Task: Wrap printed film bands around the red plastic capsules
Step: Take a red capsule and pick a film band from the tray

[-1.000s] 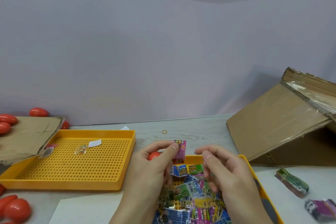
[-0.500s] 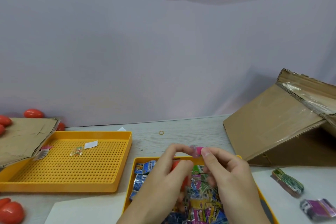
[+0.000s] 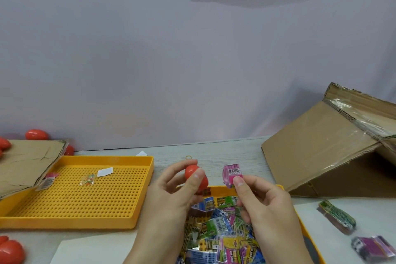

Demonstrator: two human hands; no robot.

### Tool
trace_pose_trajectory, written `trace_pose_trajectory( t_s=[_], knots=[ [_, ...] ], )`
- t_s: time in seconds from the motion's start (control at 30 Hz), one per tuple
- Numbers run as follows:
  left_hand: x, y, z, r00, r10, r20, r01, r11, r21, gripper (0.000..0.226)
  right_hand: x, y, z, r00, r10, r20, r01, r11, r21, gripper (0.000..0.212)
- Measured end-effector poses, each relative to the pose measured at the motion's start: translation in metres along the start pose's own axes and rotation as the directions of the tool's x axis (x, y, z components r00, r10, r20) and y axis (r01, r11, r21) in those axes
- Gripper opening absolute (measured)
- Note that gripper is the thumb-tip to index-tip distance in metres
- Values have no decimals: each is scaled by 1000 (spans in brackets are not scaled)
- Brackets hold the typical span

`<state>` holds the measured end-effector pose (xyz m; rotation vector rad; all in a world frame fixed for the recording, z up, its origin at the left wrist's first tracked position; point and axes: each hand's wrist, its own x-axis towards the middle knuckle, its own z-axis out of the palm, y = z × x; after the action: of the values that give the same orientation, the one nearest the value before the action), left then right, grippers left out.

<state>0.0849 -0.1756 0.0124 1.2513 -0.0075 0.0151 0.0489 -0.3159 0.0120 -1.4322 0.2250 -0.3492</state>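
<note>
My left hand [image 3: 171, 197] grips a red plastic capsule [image 3: 194, 174] between thumb and fingers, above the near yellow tray. My right hand [image 3: 263, 203] pinches a pink printed film band [image 3: 231, 174] with a barcode, held upright a short way to the right of the capsule; the two are apart. Below both hands the near yellow tray [image 3: 278, 187] holds a heap of printed film bands [image 3: 218, 231] in blue, green, yellow and pink. More red capsules lie at the far left [image 3: 35, 134] and the near left corner [image 3: 10, 252].
A perforated yellow tray [image 3: 75, 195] with a few scraps sits to the left. Brown cardboard [image 3: 25, 163] overlaps its left end. A tilted cardboard box [image 3: 321, 148] stands at the right. Bundled bands, green [image 3: 336, 216] and purple [image 3: 372, 247], lie on white paper. A small ring [image 3: 188, 157] lies behind.
My hands have drawn apart: the left now shows the red capsule in the open, the right has carried the pink band off to the right. The camera has shifted slightly.
</note>
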Motion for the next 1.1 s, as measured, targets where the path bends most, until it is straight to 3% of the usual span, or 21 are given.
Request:
trace_pose_trajectory(
  t_s=[0.17, 0.33, 0.47, 0.57, 0.83, 1.1],
  knots=[
    [-1, 3, 2, 996, -83, 29, 87, 977, -194, 36, 1, 3, -2, 1000, 10, -7, -10, 1000, -21, 21],
    [-4, 4, 7, 991, -96, 92, 104, 990, -94, 23, 3, 5, -4, 1000, -17, -16, 17, 1000, -16, 13],
    [-5, 3, 8, 986, -89, 139, 94, 995, -27, 31, 2, 4, -2, 998, -55, 36, 54, 998, 29, 26],
    [-5, 1, 7, 983, -74, 165, 69, 997, 37, 34, 0, 3, 0, 989, -88, 118, 85, 996, 26, 21],
    [-6, 0, 6, 974, -96, 207, 86, 995, 54, 51, 2, 5, -4, 984, -133, 114, 128, 990, 51, 16],
    [-4, -2, 5, 966, -20, 259, -6, 995, 100, 35, 0, 5, -4, 978, -180, 102, 185, 981, -49, 19]
  ],
)
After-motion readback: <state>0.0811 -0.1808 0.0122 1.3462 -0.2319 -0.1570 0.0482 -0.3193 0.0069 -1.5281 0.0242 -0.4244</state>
